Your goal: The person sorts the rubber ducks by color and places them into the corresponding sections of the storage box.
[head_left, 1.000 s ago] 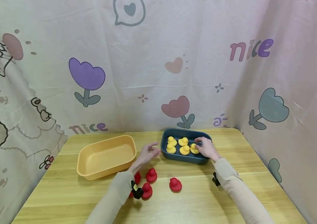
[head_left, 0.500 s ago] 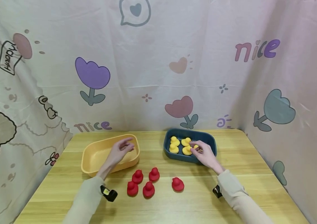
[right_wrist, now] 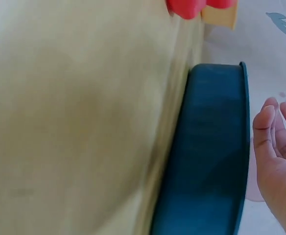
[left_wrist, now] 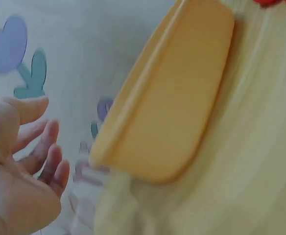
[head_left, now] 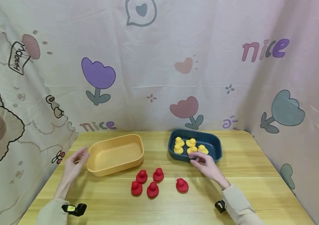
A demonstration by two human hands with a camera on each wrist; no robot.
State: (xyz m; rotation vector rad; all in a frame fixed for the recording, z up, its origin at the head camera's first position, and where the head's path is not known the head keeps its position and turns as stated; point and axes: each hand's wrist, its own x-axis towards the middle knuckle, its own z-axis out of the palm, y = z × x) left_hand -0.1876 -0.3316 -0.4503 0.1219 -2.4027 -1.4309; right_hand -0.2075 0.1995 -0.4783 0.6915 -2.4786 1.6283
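Observation:
My left hand [head_left: 74, 165] hovers just off the left end of the yellow-orange bin [head_left: 114, 153], fingers loosely bent and holding nothing. In the left wrist view the same bin [left_wrist: 172, 93] stands a little apart from the fingers. My right hand [head_left: 206, 167] is over the near rim of the dark blue bin [head_left: 214, 145], its fingers relaxed around nothing. Several yellow rubber ducks [head_left: 191, 142] sit inside that bin, one partly behind the fingertips. From the right wrist, the outer wall of the blue bin [right_wrist: 206, 147] appears beside the hand [right_wrist: 277, 152].
Four-sided wooden table [head_left: 114, 200] carries several red rubber ducks [head_left: 153, 190] grouped between the bins, in front of them. A single red duck [head_left: 182, 185] lies to their right. A patterned curtain [head_left: 148, 62] hangs behind the table and along both sides.
My left hand has swept left, from beside the blue bin across the yellow-orange bin to its far left end. My right hand has let go of a yellow duck and drawn back toward the near rim.

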